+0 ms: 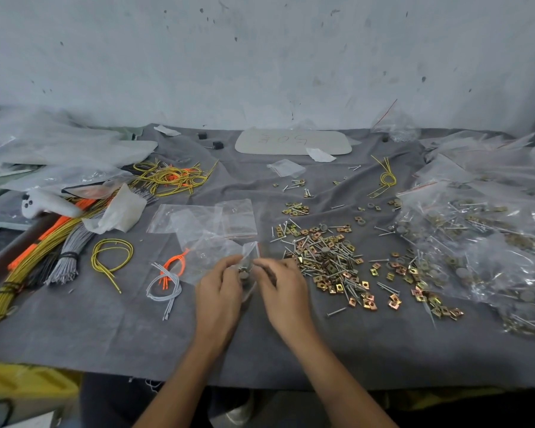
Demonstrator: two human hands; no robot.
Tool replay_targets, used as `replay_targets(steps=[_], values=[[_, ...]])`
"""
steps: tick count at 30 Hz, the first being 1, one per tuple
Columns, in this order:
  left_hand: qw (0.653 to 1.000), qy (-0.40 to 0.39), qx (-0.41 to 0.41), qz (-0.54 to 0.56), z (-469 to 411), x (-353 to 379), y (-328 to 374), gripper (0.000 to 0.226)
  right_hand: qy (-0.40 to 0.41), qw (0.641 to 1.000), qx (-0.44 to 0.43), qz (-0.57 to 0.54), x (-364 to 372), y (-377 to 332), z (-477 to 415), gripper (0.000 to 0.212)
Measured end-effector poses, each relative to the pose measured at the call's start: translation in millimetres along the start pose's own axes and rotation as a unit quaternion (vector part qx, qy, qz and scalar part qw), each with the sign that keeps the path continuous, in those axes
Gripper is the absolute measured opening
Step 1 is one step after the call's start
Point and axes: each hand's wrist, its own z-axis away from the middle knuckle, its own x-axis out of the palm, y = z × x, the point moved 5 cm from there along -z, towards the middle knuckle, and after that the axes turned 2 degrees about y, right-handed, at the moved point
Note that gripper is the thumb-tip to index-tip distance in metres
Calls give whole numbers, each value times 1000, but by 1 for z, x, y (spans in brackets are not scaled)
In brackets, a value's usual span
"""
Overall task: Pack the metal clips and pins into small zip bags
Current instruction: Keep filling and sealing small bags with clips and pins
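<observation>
The left grip and the right grip both grasp one small zip bag, pinching it from either side with the fingertips. The bag is held over the grey cloth in the middle of the desk, nearer its front edge. A few metal parts show inside the bag, among them a grey disc; the rest is too blurred to tell.

At the left edge a long bundle of yellow wires runs slantwise, with orange and grey bundles beside it. A white controller lies just behind them. Next comes a loose yellow wire loop, then a small knot of grey and orange cords just left of the left grip. Behind both grips several empty zip bags overlap one another.

Just right of the right grip spreads the heap of clips and pins, brass-coloured squares mixed with silver nails. Along the right edge lies a pile of filled bags. A pale board rests at the far edge, against the wall.
</observation>
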Motion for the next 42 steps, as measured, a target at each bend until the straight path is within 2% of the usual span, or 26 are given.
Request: replay_targets(steps=[3, 6, 9, 12, 15, 20, 26, 29, 31, 36, 39, 42], values=[[995, 98, 19, 24, 2, -14, 4, 44, -21, 1000, 8, 15, 2, -1, 1, 16], [976, 205, -3, 75, 4, -26, 4, 39, -39, 999, 13, 36, 4, -1, 0, 12], [966, 240, -28, 94, 4, -30, 6, 34, -55, 997, -3, 59, 8, -1, 1, 9], [964, 246, -45, 86, 4, -33, 3, 32, -32, 999, 20, 25, 6, 3, 0, 3], [968, 234, -55, 77, 3, -33, 1, 32, -40, 999, 16, 33, 8, 3, 0, 2], [977, 198, -46, 66, 1, -29, 4, 31, -88, 988, -36, 124, 14, -1, 0, 17], [996, 82, 5, -19, 0, -15, 4, 18, -101, 981, -49, 157, 17, 1, 0, 18], [997, 4, 19, -75, 2, -2, 3, 19, -88, 984, -25, 151, 17, 4, -1, 9], [994, -26, 23, -100, 2, 3, 2, 18, -90, 982, -24, 163, 17, 6, -1, 12], [991, -18, 40, -123, 3, 3, 6, 23, -122, 974, -49, 184, 21, 6, 2, 29], [991, -21, 31, -127, 2, 3, 8, 22, -160, 968, -67, 183, 21, 8, 4, 32], [986, -22, 37, -161, 0, 3, 5, 9, -186, 973, -77, 115, 3, 8, 1, 25]])
